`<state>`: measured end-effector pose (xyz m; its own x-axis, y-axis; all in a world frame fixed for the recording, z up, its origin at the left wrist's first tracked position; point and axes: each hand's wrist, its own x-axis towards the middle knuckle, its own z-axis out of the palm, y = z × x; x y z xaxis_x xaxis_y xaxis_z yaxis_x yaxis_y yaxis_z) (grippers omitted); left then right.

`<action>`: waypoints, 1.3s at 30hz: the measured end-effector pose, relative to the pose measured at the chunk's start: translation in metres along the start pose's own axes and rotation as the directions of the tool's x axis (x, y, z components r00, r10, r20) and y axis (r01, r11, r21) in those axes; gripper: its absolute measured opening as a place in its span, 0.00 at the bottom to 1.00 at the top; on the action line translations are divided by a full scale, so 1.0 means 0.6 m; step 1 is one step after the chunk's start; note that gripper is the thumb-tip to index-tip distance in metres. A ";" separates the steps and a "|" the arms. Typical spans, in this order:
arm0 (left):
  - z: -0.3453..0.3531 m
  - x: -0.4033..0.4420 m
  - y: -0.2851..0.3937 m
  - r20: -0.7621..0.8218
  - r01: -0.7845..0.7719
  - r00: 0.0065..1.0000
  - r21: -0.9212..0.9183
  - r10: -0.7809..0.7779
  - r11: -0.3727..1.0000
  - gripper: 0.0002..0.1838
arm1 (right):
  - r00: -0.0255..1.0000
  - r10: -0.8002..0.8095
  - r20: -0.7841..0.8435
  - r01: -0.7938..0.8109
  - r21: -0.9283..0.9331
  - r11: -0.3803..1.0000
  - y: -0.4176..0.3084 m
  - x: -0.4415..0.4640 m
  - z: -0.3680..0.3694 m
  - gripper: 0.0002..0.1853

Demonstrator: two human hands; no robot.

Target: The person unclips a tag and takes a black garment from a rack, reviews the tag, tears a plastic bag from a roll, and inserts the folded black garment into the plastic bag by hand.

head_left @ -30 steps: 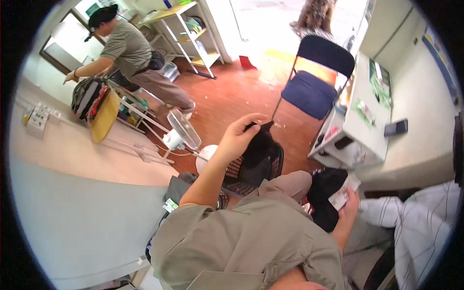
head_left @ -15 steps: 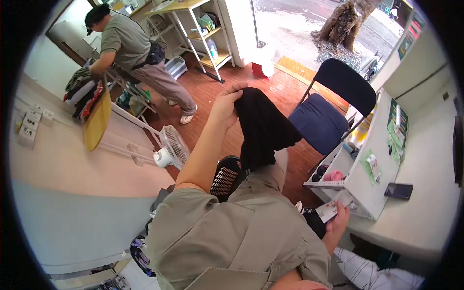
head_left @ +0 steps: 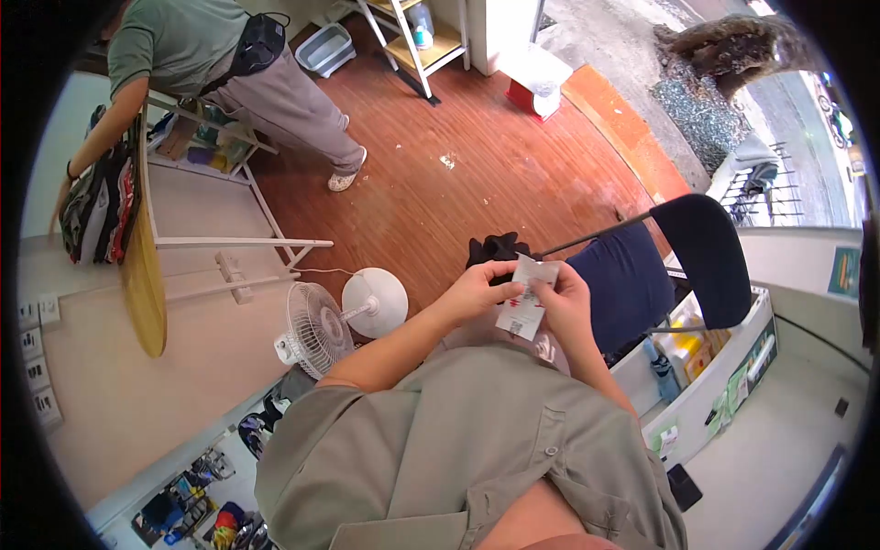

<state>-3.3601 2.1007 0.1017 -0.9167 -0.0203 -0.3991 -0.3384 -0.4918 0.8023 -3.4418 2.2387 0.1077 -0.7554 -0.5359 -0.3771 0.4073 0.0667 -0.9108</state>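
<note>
A small white printed packet (head_left: 522, 310) is held in front of my body between both hands. My left hand (head_left: 486, 289) pinches its left edge near the top, and my right hand (head_left: 566, 298) grips its upper right side with thumb and fingers. Just beyond my left hand lies a bunched black cloth (head_left: 497, 247); what supports it is mostly hidden by my hands. The dark blue folding chair (head_left: 628, 284) stands close to the right of my right hand.
A white fan (head_left: 316, 325) stands at the left. A co-worker (head_left: 266, 101) leans over a yellow board (head_left: 145, 284) with clothes at the upper left. White shelves (head_left: 426, 55) and a red-and-white box (head_left: 536, 87) stand ahead. A phone (head_left: 683, 488) lies lower right.
My left hand has let go of the black cloth and come down to the packet. My right hand has brought the packet in from the right. The view has turned.
</note>
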 end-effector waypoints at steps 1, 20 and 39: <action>-0.011 0.014 0.003 -0.016 0.013 1.000 -0.010 -0.013 1.000 0.19 | 1.000 0.021 0.009 -0.021 0.001 1.000 -0.001 0.023 0.009 0.06; -0.270 0.069 0.231 -0.868 -0.349 0.496 -0.212 -0.012 0.913 0.10 | 0.932 0.363 0.024 -0.361 -0.060 0.931 -0.056 0.529 -0.121 0.08; -0.647 0.172 0.460 -0.761 -0.478 0.644 -0.314 0.083 0.821 0.10 | 0.985 -0.047 0.166 0.088 -0.248 0.965 -0.329 0.879 0.415 0.10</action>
<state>-3.4654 1.6252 0.1096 -0.4565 -0.7163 -0.5277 0.2268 -0.6673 0.7094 -3.7927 1.7332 0.1302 -0.6780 -0.6708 -0.3007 0.1995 0.2258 -0.9535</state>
